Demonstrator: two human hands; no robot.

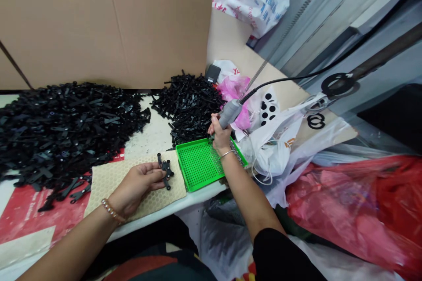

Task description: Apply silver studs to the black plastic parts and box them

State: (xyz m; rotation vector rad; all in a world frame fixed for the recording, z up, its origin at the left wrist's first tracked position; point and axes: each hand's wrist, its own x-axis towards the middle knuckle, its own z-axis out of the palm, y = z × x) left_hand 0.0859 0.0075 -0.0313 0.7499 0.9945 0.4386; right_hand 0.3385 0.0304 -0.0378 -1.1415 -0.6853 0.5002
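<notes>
Black plastic parts [165,173] rest on L hand [136,184], grip loosely spread, over beige mat [174,184]. R hand [220,138] grip wrapped round corded grey handpiece [229,113] at green perforated tray [198,167]; heaps [66,136] on table [171,210] prob. kept within reach.

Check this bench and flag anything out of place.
A few black plastic parts have strayed from the big heap onto the red sheet, up against the edge of the tan mat. They look odd because they lie loose, apart from the heap.
</notes>
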